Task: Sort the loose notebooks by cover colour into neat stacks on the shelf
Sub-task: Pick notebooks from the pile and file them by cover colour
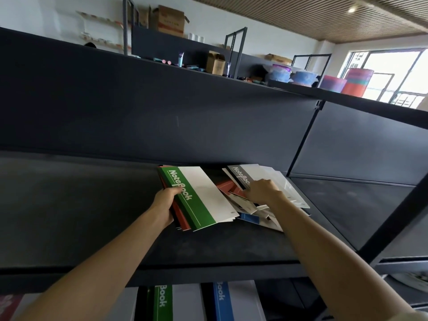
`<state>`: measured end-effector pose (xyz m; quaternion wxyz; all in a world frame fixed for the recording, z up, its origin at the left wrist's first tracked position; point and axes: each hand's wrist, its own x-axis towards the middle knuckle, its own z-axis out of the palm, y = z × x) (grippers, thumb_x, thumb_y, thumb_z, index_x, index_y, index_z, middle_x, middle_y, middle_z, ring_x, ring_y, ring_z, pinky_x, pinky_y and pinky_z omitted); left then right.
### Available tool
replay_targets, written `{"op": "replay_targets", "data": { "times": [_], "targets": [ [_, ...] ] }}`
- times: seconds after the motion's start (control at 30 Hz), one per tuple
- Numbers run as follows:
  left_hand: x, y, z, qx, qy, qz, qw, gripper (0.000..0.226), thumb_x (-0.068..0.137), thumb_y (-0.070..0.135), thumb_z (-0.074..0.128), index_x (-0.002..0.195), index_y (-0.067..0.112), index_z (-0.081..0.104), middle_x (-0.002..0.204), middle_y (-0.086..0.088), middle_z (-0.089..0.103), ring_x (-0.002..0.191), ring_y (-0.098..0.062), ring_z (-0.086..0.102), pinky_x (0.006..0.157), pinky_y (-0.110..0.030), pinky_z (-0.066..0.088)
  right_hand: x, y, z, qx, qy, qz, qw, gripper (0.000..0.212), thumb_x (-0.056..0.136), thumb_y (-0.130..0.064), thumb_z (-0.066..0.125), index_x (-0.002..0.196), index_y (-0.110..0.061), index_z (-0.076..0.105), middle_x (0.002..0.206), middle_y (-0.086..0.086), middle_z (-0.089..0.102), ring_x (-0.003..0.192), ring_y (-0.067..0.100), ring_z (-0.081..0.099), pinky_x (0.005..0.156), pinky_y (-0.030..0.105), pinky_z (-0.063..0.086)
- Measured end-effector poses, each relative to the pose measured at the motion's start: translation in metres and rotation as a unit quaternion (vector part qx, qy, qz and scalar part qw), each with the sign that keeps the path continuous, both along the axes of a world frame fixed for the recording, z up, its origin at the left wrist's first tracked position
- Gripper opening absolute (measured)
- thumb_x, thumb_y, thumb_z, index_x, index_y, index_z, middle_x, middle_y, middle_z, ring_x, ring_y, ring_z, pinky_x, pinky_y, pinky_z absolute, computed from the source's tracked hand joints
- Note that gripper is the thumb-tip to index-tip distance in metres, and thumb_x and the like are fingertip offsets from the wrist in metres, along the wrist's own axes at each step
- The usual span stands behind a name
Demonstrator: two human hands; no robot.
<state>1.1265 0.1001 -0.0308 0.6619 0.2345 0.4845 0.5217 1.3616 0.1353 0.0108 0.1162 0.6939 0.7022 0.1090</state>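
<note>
A small pile topped by a green-and-white notebook (201, 196) lies on the dark shelf (92, 216), with a red notebook (181, 218) showing under its left edge. My left hand (165, 206) grips this pile at its spine side, thumb on the green cover. To the right a loose heap holds a grey-and-white notebook (261, 176), a red one (228, 187) and a blue one (251, 217). My right hand (261, 191) reaches into that heap with curled fingers on the grey notebook's lower edge.
The shelf's back panel (162, 126) rises close behind the notebooks. A diagonal frame post (389, 223) crosses at the right. On the shelf below stand green (162, 302) and blue (220, 300) notebooks. Boxes and plastic tubs sit on racks beyond.
</note>
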Motion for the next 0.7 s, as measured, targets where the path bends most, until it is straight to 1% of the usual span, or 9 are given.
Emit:
{"op": "replay_targets", "data": {
  "times": [0.07,0.17,0.23,0.37,0.43,0.5,0.6,0.63,0.7],
  "targets": [
    [-0.001,0.001,0.0,0.0,-0.001,0.004,1.0,0.032,0.091,0.012,0.056,0.123,0.007,0.053,0.093,-0.011,0.064,0.081,-0.027,0.062,0.075,-0.042,0.046,-0.002,0.0,0.0,-0.01,-0.008,0.005,1.0,0.034,0.1,-0.022,0.033,0.117,-0.007,0.058,0.117,0.01,0.063,0.099,0.023,0.06,0.081,0.029,0.044],
    [0.0,0.002,0.0,0.003,-0.006,0.008,1.0,0.03,0.091,0.011,0.057,0.12,0.007,0.053,0.092,-0.011,0.064,0.081,-0.027,0.062,0.071,-0.041,0.046,-0.003,0.003,-0.002,-0.025,-0.02,0.0,0.999,0.031,0.099,-0.02,0.035,0.117,-0.007,0.058,0.116,0.01,0.064,0.091,0.022,0.057,0.073,0.027,0.039],
    [0.001,0.003,0.0,0.005,-0.008,0.007,1.0,0.026,0.091,0.011,0.056,0.117,0.008,0.054,0.091,-0.011,0.063,0.08,-0.027,0.061,0.07,-0.041,0.046,-0.002,0.003,-0.002,-0.027,-0.028,0.003,0.999,0.031,0.099,-0.019,0.035,0.117,-0.006,0.058,0.116,0.011,0.063,0.095,0.024,0.059,0.073,0.027,0.039],
    [0.008,0.001,0.003,0.007,-0.009,0.003,1.0,0.022,0.091,0.011,0.056,0.113,0.008,0.054,0.09,-0.01,0.063,0.079,-0.026,0.061,0.072,-0.041,0.045,-0.008,0.002,-0.001,-0.042,-0.075,0.027,0.996,0.03,0.094,-0.008,0.041,0.119,-0.006,0.057,0.118,0.01,0.062,0.104,0.025,0.06,0.081,0.028,0.045],
    [0.009,0.0,0.004,0.009,-0.008,-0.003,1.0,0.021,0.092,0.011,0.056,0.112,0.008,0.054,0.09,-0.01,0.063,0.079,-0.026,0.061,0.073,-0.041,0.045,-0.013,0.001,-0.001,-0.041,-0.105,0.055,0.992,0.028,0.091,-0.007,0.047,0.118,-0.006,0.057,0.117,0.009,0.064,0.103,0.023,0.061,0.082,0.026,0.046],
    [0.01,-0.001,0.005,0.012,-0.005,-0.008,1.0,0.02,0.092,0.011,0.055,0.112,0.008,0.054,0.09,-0.011,0.063,0.079,-0.026,0.061,0.075,-0.041,0.045,-0.016,0.0,-0.001,-0.034,-0.138,0.077,0.987,0.03,0.089,-0.01,0.055,0.118,-0.007,0.057,0.117,0.007,0.063,0.103,0.02,0.062,0.082,0.024,0.045],
    [0.007,-0.002,0.005,0.016,-0.002,-0.008,1.0,0.021,0.092,0.012,0.055,0.113,0.008,0.054,0.092,-0.01,0.063,0.08,-0.025,0.062,0.072,-0.04,0.046,-0.017,-0.002,-0.003,0.002,-0.166,0.1,0.981,0.042,0.085,-0.014,0.063,0.124,-0.004,0.052,0.12,0.007,0.058,0.106,0.019,0.061,0.084,0.024,0.047],
    [0.006,-0.003,0.005,0.017,-0.001,-0.009,1.0,0.023,0.092,0.012,0.056,0.114,0.008,0.054,0.093,-0.01,0.064,0.081,-0.025,0.062,0.07,-0.039,0.047,-0.016,-0.003,-0.004,0.016,-0.158,0.093,0.983,0.043,0.085,-0.013,0.063,0.125,-0.003,0.05,0.12,0.008,0.056,0.106,0.02,0.061,0.084,0.024,0.047],
    [0.003,-0.005,0.004,0.016,0.001,-0.011,1.0,0.027,0.09,0.009,0.057,0.117,0.008,0.053,0.095,-0.011,0.065,0.083,-0.026,0.063,0.065,-0.038,0.048,-0.015,-0.004,-0.004,0.037,-0.137,0.073,0.987,0.036,0.091,-0.009,0.054,0.126,0.0,0.048,0.119,0.01,0.057,0.106,0.021,0.061,0.084,0.025,0.048]
  ]
}}
